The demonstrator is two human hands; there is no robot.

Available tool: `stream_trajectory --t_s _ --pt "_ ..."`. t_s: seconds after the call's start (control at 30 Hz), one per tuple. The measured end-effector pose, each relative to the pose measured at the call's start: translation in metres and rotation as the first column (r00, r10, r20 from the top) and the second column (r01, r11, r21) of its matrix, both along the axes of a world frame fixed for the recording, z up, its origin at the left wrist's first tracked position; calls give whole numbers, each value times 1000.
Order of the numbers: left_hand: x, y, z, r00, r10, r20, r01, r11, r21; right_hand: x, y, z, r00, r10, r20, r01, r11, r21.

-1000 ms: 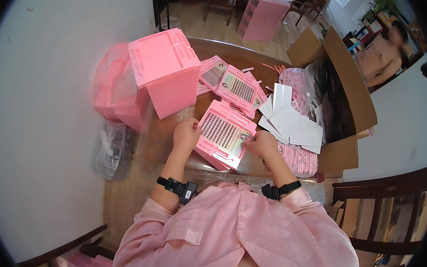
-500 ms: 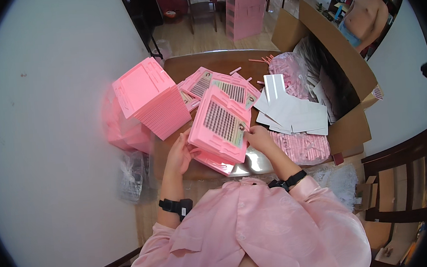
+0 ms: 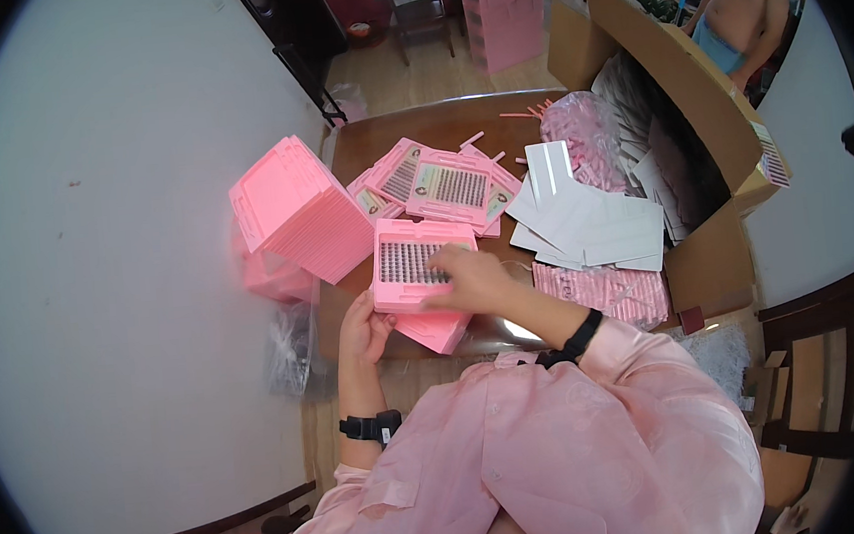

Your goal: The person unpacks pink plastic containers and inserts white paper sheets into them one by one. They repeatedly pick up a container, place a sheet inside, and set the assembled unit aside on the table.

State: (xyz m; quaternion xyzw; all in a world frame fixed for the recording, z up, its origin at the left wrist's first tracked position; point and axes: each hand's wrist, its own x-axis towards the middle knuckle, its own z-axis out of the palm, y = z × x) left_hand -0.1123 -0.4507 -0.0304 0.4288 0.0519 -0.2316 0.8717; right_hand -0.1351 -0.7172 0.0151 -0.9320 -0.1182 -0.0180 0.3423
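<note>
A pink tray [image 3: 393,293] holds a card with rows of dark false-lash clusters [image 3: 407,262] and lies in front of me. My left hand [image 3: 362,329] has curled fingers at the tray's lower left corner, holding it there. Across the card's right part reaches my right hand [image 3: 475,279], fingers spread, fingertips touching the lash rows and thumb near the front edge. It hides that side of the card. Under the tray, another pink tray [image 3: 436,333] juts out toward me. Beyond lie several filled pink lash trays [image 3: 451,187], overlapping one another.
A tall stack of pink trays [image 3: 286,200] leans at the left. White cards [image 3: 594,219] are fanned out at the right, above a bag of pink-striped items [image 3: 599,292]. An open cardboard box [image 3: 709,275] stands at the table's right. A person [image 3: 743,6] is at the far right.
The tray has come down and levelled toward me, exposing the filled trays behind. My right hand has moved from its right edge onto the lash card; my left hand stays at the left corner.
</note>
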Motion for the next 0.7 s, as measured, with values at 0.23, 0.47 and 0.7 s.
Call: stream_trajectory --t_s 0.23,0.47,0.7 --pt "-21 2 -24 989 143 -19 -134 960 245 -2 12 -6 987 148 67 -156 975 156" --pt "-35 25 -47 951 300 -74 -219 823 524 45 -21 -5 985 -46 169 8 976 218" --pt "-54 23 -38 903 427 49 -343 648 680 97 -54 -58 949 -189 252 156 977 143"
